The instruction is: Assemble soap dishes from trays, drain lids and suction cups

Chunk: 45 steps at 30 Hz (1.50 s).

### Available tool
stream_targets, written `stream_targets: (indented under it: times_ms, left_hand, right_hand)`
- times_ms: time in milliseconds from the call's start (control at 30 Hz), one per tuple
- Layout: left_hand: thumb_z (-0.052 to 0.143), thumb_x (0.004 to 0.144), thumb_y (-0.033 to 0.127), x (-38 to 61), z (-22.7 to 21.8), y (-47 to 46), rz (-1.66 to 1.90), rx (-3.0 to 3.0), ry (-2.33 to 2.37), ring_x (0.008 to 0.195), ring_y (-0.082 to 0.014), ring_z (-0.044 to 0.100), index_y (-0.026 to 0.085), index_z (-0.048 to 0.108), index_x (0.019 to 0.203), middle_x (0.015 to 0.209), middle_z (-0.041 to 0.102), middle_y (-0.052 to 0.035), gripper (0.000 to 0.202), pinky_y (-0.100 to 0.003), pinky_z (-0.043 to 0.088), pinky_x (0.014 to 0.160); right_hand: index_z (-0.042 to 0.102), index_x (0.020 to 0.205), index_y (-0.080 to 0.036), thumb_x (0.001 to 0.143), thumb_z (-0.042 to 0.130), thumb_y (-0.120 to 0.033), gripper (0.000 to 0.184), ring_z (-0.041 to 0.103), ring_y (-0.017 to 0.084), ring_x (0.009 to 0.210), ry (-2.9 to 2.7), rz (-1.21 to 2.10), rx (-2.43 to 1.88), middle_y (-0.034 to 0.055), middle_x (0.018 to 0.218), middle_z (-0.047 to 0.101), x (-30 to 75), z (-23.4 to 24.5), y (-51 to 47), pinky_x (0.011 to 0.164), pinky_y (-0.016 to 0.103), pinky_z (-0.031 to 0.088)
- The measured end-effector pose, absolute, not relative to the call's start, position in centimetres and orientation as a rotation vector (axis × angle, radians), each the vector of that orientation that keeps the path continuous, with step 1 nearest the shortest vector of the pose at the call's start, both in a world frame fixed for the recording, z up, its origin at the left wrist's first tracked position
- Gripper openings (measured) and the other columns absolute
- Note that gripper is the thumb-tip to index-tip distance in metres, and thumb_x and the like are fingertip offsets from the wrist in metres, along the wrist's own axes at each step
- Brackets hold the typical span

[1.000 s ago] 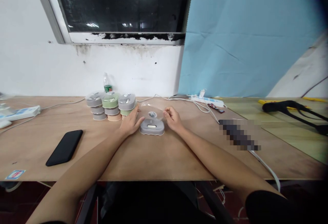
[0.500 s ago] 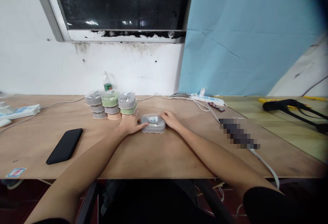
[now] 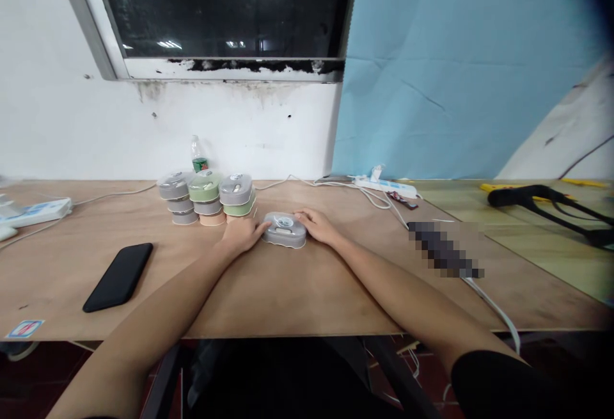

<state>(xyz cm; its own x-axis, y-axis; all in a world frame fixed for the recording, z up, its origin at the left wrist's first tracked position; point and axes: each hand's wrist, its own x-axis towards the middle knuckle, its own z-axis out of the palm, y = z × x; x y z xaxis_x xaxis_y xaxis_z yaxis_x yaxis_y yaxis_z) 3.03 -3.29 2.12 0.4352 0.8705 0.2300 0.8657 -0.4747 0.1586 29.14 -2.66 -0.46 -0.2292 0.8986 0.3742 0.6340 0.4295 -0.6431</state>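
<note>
While the small grey rounded plastic box with a clear lid [image 3: 284, 229] sat mid-table, just in front of the stacked grey, green and peach boxes [image 3: 206, 198], its round lid label was too small to read. The left hand [image 3: 243, 235] lay half-open, thumb against the box's left side, gripping nothing. The right hand [image 3: 317, 226] rested loosely spread, fingers on the lid's right edge. A red-and-blue sticker [image 3: 23, 328] at the wooden table's [image 3: 288, 291] near left corner was illegible. Bare board stretched from the box to the near edge; a black phone [image 3: 118, 267] lay well apart to the left.
</note>
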Motion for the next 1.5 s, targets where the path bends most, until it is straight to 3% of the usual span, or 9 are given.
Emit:
stream_targets:
  times_ms: [67,167,333,433,533,733,967,1500]
  left_hand:
    - [0.020,0.095,0.059,3.1,2.1,-3.3,0.520,2.608,1.627,0.093,-0.0244,0.060,0.019,0.065,0.087,0.093,0.068,-0.0107,0.060,-0.032,0.041,0.078]
    - [0.021,0.096,0.056,3.1,2.0,-3.3,0.584,2.574,1.578,0.099,-0.0240,0.059,0.019,0.064,0.092,0.096,0.068,-0.0100,0.057,-0.032,0.040,0.084]
    - [0.021,0.094,0.061,3.0,1.8,-3.3,0.425,2.695,1.318,0.081,-0.0218,0.062,0.020,0.064,0.077,0.082,0.069,-0.0076,0.062,-0.031,0.042,0.074]
    - [0.027,0.093,0.060,3.1,1.7,-3.3,0.384,2.773,1.169,0.073,-0.0198,0.061,0.020,0.064,0.074,0.077,0.069,-0.0059,0.058,-0.030,0.041,0.067]
    - [0.033,0.092,0.059,3.1,1.8,-3.4,0.400,2.770,1.127,0.071,-0.0191,0.060,0.020,0.063,0.075,0.076,0.068,-0.0047,0.052,-0.029,0.040,0.064]
    - [0.039,0.089,0.059,3.1,1.8,-3.3,0.404,2.715,1.257,0.073,-0.0199,0.061,0.020,0.063,0.075,0.077,0.067,-0.0054,0.048,-0.029,0.040,0.061]
    - [0.041,0.088,0.058,2.7,1.2,-2.4,0.431,2.658,1.384,0.078,-0.0215,0.063,0.021,0.063,0.083,0.084,0.069,-0.0063,0.044,-0.029,0.042,0.064]
    - [0.043,0.087,0.058,2.6,0.9,-2.5,0.484,2.616,1.421,0.093,-0.0237,0.063,0.021,0.065,0.090,0.101,0.067,-0.0079,0.043,-0.031,0.047,0.073]
  right_hand:
    - [0.062,0.121,-0.019,0.087,0.048,-0.051,0.048,0.056,0.014,0.068,-2.084,0.467,-1.239,0.0029,0.092,0.069,29.3,-0.1,-2.9,0.064,0.024,0.041]
    - [0.064,0.121,-0.022,0.083,0.054,-0.055,0.051,0.054,0.014,0.061,-2.187,0.378,-1.294,0.0006,0.080,0.070,29.4,0.3,-2.9,0.061,0.024,0.040]
    - [0.066,0.118,-0.020,0.088,0.047,-0.056,0.051,0.062,0.018,0.074,-1.909,0.121,-1.522,0.0074,0.089,0.072,28.8,0.0,-2.2,0.070,0.027,0.043]
    - [0.063,0.123,-0.021,0.089,0.045,-0.055,0.051,0.062,0.019,0.075,-1.948,0.172,-1.503,0.0081,0.093,0.071,28.4,-0.3,-2.4,0.071,0.028,0.044]
    - [0.061,0.124,-0.022,0.086,0.053,-0.052,0.049,0.061,0.018,0.076,-2.050,0.210,-1.427,0.0070,0.092,0.070,27.9,-0.2,-2.7,0.075,0.029,0.045]
    - [0.058,0.127,-0.020,0.080,0.065,-0.047,0.055,0.060,0.020,0.094,-2.054,0.187,-1.368,0.0107,0.110,0.064,26.4,-0.2,-3.0,0.085,0.034,0.045]
    - [0.044,0.138,-0.021,0.077,0.069,-0.038,0.068,0.055,0.025,0.114,-2.139,0.206,-1.270,0.0114,0.126,0.059,24.6,-0.7,-3.3,0.098,0.039,0.041]
    - [0.033,0.145,-0.020,0.081,0.062,-0.038,0.073,0.050,0.029,0.123,-2.184,0.278,-1.272,0.0134,0.138,0.050,25.9,-1.4,-2.7,0.101,0.043,0.039]
